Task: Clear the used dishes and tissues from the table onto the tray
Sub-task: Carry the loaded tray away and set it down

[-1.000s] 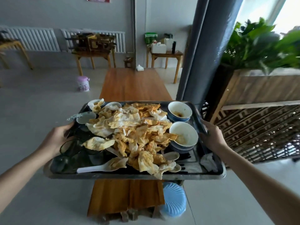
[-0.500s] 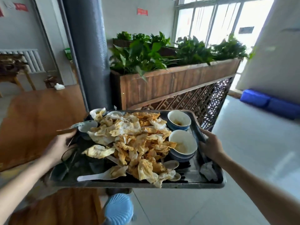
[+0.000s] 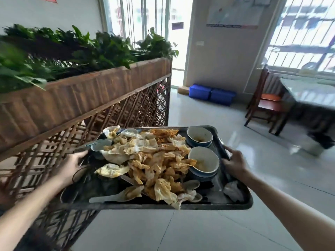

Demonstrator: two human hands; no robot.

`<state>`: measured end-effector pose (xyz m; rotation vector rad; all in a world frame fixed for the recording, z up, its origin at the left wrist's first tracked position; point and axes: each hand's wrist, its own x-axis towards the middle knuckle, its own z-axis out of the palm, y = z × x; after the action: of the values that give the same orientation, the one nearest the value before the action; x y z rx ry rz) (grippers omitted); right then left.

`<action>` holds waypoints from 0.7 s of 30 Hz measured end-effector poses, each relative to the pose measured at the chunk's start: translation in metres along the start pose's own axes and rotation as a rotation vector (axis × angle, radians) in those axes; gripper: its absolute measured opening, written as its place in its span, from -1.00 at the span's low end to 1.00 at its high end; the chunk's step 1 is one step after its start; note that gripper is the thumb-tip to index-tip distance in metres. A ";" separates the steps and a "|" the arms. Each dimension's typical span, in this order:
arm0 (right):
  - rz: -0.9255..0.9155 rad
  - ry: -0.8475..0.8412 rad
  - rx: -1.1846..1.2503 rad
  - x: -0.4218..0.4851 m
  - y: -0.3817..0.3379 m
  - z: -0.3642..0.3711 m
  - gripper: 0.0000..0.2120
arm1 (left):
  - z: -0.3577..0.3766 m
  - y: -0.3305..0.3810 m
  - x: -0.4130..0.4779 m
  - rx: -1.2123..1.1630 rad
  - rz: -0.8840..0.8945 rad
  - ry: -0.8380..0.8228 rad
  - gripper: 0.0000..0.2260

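I carry a metal tray [image 3: 241, 205] in the air in front of me. My left hand [image 3: 71, 164] grips its left edge and my right hand [image 3: 235, 164] grips its right edge. A heap of orange-stained used tissues [image 3: 154, 160] covers the tray's middle. Two blue-and-white bowls stand on its right side, one far [image 3: 199, 136] and one near [image 3: 204, 161], the near one stacked on another. A white spoon [image 3: 116, 196] lies at the front, small dishes [image 3: 100, 144] sit at the back left, and a crumpled tissue [image 3: 233, 190] lies in the front right corner.
A wooden planter divider [image 3: 87, 98] with green plants [image 3: 81, 49] runs close along my left. Tiled floor [image 3: 235, 142] lies ahead. Blue crates [image 3: 211, 94] sit by the far wall. A wooden chair [image 3: 264, 104] and a dark table [image 3: 308, 98] stand at right.
I have turned right with the tray, away from the wooden table and pillar; the planter now lies on my left. Both hands keep the same hold on the tray.
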<state>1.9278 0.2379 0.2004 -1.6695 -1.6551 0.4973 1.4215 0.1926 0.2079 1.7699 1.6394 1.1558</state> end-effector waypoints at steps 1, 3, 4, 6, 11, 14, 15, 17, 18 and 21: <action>0.015 0.026 -0.015 0.010 0.014 -0.008 -0.41 | 0.014 0.000 0.014 -0.071 -0.027 -0.031 -0.59; 0.037 0.079 -0.030 0.034 0.041 -0.023 -0.40 | 0.045 0.006 0.056 -0.018 -0.057 -0.102 -0.54; 0.046 0.101 -0.026 0.047 0.054 -0.030 -0.40 | 0.061 0.013 0.081 0.012 -0.059 -0.114 -0.54; 0.070 0.130 -0.035 0.076 0.078 -0.045 -0.38 | 0.093 0.020 0.129 0.076 -0.010 -0.156 -0.53; 0.136 0.219 -0.127 0.162 0.126 -0.074 -0.43 | 0.181 0.031 0.261 0.165 0.089 -0.252 -0.42; 0.167 0.260 -0.165 0.220 0.147 -0.091 -0.46 | 0.229 0.048 0.340 0.219 0.142 -0.281 -0.32; 0.167 0.286 -0.167 0.240 0.153 -0.097 -0.47 | 0.243 0.054 0.368 0.223 0.166 -0.291 -0.30; 0.169 0.327 -0.175 0.280 0.165 -0.108 -0.49 | 0.272 0.068 0.423 0.199 0.184 -0.327 -0.29; 0.175 0.346 -0.176 0.299 0.171 -0.113 -0.50 | 0.287 0.074 0.450 0.185 0.190 -0.343 -0.30; 0.209 0.381 -0.164 0.357 0.193 -0.125 -0.53 | 0.329 0.089 0.522 0.160 0.208 -0.378 -0.37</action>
<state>2.1866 0.5740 0.2210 -1.9294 -1.2792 0.1285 1.7075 0.7456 0.2402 2.1463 1.3782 0.7249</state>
